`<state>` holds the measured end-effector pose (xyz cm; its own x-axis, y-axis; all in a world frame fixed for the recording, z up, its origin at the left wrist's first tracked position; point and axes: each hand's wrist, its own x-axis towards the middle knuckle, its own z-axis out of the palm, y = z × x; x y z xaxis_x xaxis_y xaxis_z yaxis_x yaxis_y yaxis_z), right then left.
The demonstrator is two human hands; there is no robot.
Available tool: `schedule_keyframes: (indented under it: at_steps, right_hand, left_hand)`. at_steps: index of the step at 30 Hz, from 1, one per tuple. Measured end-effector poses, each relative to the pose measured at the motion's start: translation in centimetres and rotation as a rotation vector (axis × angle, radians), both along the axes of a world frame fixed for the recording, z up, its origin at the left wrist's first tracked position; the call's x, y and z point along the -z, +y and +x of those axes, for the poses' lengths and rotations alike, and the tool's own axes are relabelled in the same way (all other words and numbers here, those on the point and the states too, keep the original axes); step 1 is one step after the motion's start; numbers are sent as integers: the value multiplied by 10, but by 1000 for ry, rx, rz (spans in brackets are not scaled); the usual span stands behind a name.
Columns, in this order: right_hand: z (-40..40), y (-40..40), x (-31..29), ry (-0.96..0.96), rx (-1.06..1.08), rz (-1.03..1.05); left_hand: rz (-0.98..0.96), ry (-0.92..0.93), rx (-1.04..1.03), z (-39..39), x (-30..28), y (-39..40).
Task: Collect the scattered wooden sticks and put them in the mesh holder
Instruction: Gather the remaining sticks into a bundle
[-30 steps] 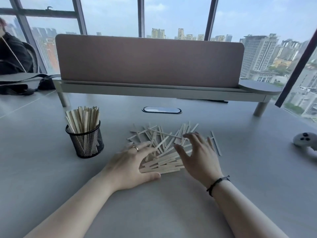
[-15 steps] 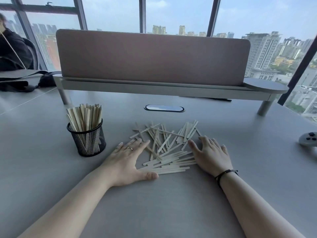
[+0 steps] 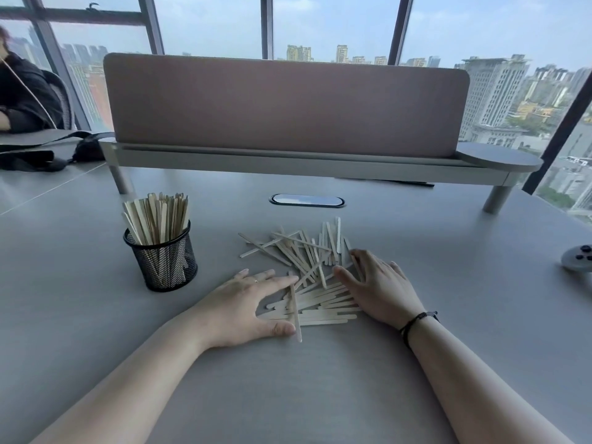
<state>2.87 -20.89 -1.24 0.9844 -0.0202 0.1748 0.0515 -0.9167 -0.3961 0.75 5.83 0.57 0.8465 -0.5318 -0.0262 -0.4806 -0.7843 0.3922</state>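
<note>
A pile of pale wooden sticks (image 3: 307,267) lies scattered on the grey table, with a tidier row of them (image 3: 323,307) nearest me. My left hand (image 3: 246,302) lies flat on the table at the pile's left edge, fingers straight, one stick standing crosswise against its fingertips and thumb. My right hand (image 3: 378,283) rests flat against the pile's right side, fingers spread on the sticks. The black mesh holder (image 3: 161,257) stands to the left, upright, with several sticks (image 3: 157,219) standing in it.
A pink divider panel on a raised grey shelf (image 3: 288,161) spans the back of the table. An oval cable port (image 3: 307,200) lies behind the pile. A grey controller (image 3: 578,257) sits at the right edge. A seated person (image 3: 22,94) is at far left.
Both hands have closed in on the pile from either side, pushing the near sticks into a tighter row. One stick has turned crosswise by my left thumb.
</note>
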Motion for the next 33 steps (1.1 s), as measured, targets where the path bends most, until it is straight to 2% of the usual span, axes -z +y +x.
schedule_keyframes:
  at_steps: [6,11,15,18,22,25,29,33]
  right_hand:
    - [6,9,-12,24,46,120]
    - [42,4,-9,62,113,300]
    - [70,13,-12,129,102,235]
    - [78,26,-14,149,14,198]
    - [74,36,-6,113,-132,117]
    - [76,37,-3,151,-240,167]
    - [74,42,-1,170,-341,169]
    - [63,47,-4,205,-417,191]
  left_hand:
    - [16,-15,105,-6,0,-9]
    - [-28,-78,78,-6,5,-3]
    - [-93,-157,50,-2,11,3]
    - [-60,-194,-31,1,13,6]
    - [47,-158,-187,7,19,10]
    - [69,-126,-245,12,22,14]
    - [100,-90,-262,13,19,15]
    - [135,-103,-194,17,21,13]
